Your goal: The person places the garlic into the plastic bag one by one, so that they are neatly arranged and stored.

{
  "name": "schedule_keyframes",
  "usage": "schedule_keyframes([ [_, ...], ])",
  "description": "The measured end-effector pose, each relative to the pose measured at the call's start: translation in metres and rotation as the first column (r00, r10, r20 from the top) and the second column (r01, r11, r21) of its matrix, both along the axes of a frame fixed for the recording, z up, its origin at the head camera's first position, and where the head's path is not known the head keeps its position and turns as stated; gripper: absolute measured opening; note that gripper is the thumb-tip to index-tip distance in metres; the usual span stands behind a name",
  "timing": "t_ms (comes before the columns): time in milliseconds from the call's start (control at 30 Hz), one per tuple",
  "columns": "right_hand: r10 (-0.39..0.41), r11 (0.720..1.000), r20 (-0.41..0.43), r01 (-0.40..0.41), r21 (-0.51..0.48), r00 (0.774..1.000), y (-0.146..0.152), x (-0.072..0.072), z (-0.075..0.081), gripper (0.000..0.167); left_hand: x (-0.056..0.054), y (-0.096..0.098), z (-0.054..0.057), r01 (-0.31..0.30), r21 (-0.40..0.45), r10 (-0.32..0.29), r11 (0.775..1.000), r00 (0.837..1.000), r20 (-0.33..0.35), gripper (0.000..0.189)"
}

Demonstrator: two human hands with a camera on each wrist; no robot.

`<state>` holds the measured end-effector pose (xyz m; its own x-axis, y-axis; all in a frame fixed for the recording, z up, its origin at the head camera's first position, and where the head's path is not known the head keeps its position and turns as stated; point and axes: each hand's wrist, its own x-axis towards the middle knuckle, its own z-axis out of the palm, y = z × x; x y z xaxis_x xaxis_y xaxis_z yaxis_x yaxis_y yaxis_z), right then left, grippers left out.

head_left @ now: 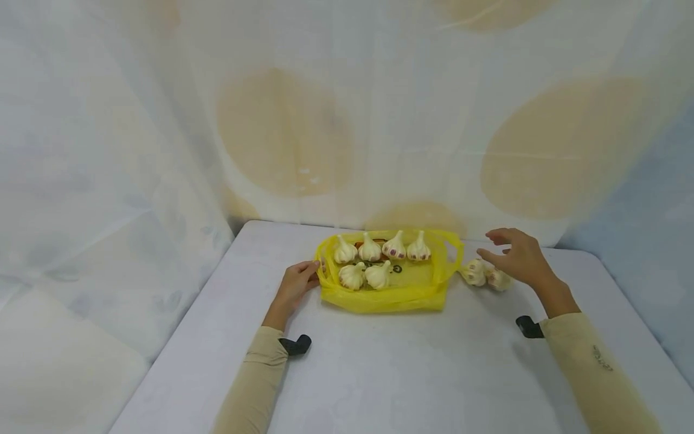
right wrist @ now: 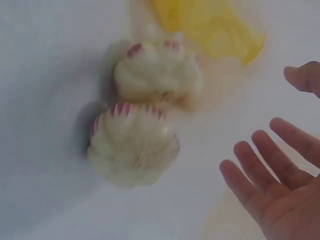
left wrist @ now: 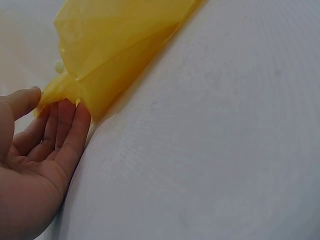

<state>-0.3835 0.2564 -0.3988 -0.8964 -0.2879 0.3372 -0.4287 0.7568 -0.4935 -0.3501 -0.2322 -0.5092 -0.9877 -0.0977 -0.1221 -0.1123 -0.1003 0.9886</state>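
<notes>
A yellow plastic bag lies spread on the table with several garlic bulbs in two rows on it. My left hand holds the bag's left edge. In the left wrist view, the thumb and fingers are at either side of the yellow plastic. Over at the right, my right hand hovers above two loose garlic bulbs, holding nothing. The right wrist view shows these two bulbs side by side, and the fingers spread apart from them.
The white table reaches back to a pale curtain with tan circles. The bag's right handle lies close to the loose bulbs. Light fabric hangs at the left side too.
</notes>
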Motion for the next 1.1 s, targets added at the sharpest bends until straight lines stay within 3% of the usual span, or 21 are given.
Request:
schedule_keyframes([
  [167, -0.025, 0.991, 0.105, 0.010, 0.134, 0.994, 0.013, -0.009, -0.003, 0.062, 0.002, -0.001, 0.002, 0.008, -0.001, -0.008, 1.000, 1.000, 0.007, 0.039],
  [267, -0.018, 0.974, 0.183, -0.025, 0.227, 0.983, 0.014, -0.014, -0.004, 0.067, 0.001, -0.002, -0.001, -0.009, -0.008, 0.009, 1.000, 1.000, 0.006, 0.039],
  [433, -0.008, 0.947, 0.245, -0.071, 0.314, 0.969, 0.014, -0.020, -0.007, 0.064, 0.002, -0.001, 0.001, -0.009, -0.011, 0.010, 1.000, 1.000, 0.010, 0.037],
  [700, 0.009, 0.908, 0.374, -0.164, 0.385, 0.927, 0.012, -0.023, -0.002, 0.062, 0.000, 0.000, 0.001, 0.000, 0.009, 0.000, 1.000, 1.000, 0.007, 0.037],
  [833, -0.005, 0.908, 0.417, -0.170, 0.382, 0.909, 0.010, -0.026, 0.000, 0.067, 0.001, 0.000, 0.002, 0.001, 0.011, -0.001, 1.000, 1.000, -0.011, 0.036],
  [967, -0.025, 0.907, 0.422, -0.157, 0.391, 0.906, 0.010, -0.029, -0.003, 0.066, 0.002, 0.000, 0.002, 0.004, 0.010, -0.004, 1.000, 0.999, -0.035, 0.037],
  [1100, -0.054, 0.882, 0.412, -0.150, 0.447, 0.910, 0.010, -0.032, -0.009, 0.060, 0.001, 0.000, 0.002, -0.004, 0.009, 0.004, 1.000, 1.000, -0.029, 0.036],
])
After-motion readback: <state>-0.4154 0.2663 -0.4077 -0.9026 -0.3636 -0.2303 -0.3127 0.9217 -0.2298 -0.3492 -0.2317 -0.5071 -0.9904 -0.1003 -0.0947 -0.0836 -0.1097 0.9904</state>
